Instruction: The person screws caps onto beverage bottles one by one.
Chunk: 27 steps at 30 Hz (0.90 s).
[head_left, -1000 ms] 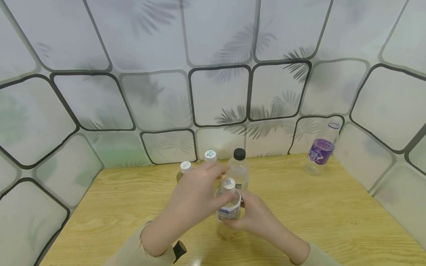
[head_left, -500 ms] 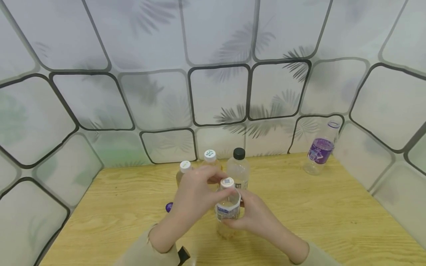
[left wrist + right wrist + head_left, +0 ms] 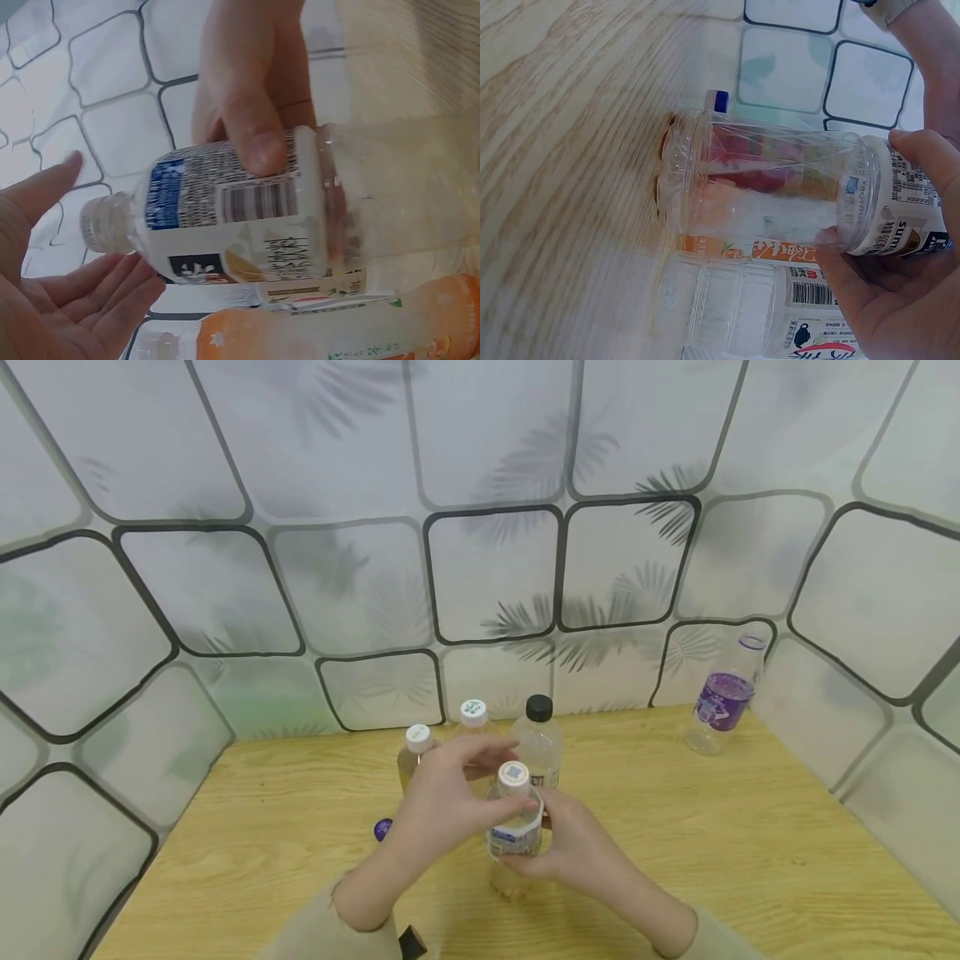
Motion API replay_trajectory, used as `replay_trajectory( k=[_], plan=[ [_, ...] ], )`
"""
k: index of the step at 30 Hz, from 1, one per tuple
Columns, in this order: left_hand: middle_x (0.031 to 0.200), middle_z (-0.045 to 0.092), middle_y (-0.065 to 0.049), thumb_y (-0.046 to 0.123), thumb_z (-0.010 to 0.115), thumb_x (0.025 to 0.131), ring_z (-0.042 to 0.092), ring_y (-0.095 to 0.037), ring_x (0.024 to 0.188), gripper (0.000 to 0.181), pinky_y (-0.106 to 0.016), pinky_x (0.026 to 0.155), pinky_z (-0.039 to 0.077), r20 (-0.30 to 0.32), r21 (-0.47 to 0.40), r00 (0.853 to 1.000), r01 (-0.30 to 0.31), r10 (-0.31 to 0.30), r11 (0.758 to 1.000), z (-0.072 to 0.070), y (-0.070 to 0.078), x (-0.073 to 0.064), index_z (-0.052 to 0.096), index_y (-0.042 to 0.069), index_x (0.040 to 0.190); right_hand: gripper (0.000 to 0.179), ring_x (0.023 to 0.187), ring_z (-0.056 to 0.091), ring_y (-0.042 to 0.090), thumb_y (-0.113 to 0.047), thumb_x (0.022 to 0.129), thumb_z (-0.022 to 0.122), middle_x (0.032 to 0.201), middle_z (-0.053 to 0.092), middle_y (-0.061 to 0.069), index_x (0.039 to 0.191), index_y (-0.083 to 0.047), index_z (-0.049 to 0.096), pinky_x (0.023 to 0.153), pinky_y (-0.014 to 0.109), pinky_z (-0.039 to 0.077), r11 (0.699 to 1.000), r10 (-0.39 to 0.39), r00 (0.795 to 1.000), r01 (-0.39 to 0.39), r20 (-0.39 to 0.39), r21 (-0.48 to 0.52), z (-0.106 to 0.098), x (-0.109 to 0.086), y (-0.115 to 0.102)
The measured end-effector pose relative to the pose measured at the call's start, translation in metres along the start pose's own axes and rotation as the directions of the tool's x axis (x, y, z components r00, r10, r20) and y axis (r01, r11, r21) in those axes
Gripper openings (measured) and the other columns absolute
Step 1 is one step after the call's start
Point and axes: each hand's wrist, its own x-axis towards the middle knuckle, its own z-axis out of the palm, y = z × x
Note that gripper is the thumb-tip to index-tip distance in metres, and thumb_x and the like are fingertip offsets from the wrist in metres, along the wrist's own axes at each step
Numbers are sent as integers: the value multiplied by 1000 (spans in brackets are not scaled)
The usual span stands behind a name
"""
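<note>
A clear plastic bottle (image 3: 514,841) with a white label and a white cap (image 3: 513,775) stands upright on the wooden table. My right hand (image 3: 573,843) grips it around the label, thumb in front; in the right wrist view that hand's fingers (image 3: 840,274) wrap the label's lower edge. Around the cap hovers my left hand (image 3: 446,806), thumb on the near side and fingers behind. The left wrist view shows this left hand (image 3: 71,300) spread, its thumb and fingers apart from the cap.
Behind the hands stand a bottle with a black cap (image 3: 539,708) and two bottles with white caps (image 3: 474,713), (image 3: 418,737). A purple cap (image 3: 383,829) lies left of my left wrist. At the back right is an uncapped bottle with a purple label (image 3: 723,702), near the patterned wall (image 3: 495,577).
My left fingers, close on the cap half a second ago, have loosened and lifted off it slightly. My left forearm shifted right earlier, exposing the purple cap. The right hand keeps its grip.
</note>
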Motion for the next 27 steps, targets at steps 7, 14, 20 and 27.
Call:
replay_trajectory(
  k=[7, 14, 20, 27],
  plan=[
    [94, 78, 2, 19, 99, 75, 77, -15, 92, 33, -34, 88, 66, -117, 68, 993, -6, 14, 998, 10, -3, 1, 75, 14, 98, 71, 124, 69, 36, -15, 79, 93, 137, 70, 13, 142, -6, 60, 98, 40, 63, 1000, 5, 1000, -5, -6, -5, 1, -2, 1],
    [100, 80, -10, 11, 91, 84, 78, -17, 97, 23, -30, 91, 65, 13, -126, 999, 51, -50, 991, 6, -12, 6, 79, 5, 103, 72, 124, 69, 35, -15, 79, 93, 136, 70, 11, 143, -8, 60, 100, 41, 63, 1000, 6, 1000, -6, -7, 5, 1, -1, 2],
    [122, 79, -15, 5, 79, 90, 76, -21, 111, 32, -21, 97, 60, 170, -211, 983, 102, -66, 972, 0, -13, 8, 77, 1, 122, 71, 124, 69, 34, -14, 79, 93, 137, 70, 10, 142, -7, 60, 100, 40, 62, 1000, 6, 1000, -6, -9, 7, 1, -1, 2],
    [110, 83, -2, 25, 93, 83, 79, -20, 106, 37, -34, 93, 65, -41, 106, 998, -32, 37, 994, 10, -2, 3, 78, 11, 114, 70, 122, 70, 34, -15, 80, 93, 135, 70, 12, 140, -5, 60, 98, 36, 63, 1000, 16, 1000, -16, -9, -3, 2, -1, 1]
  ],
)
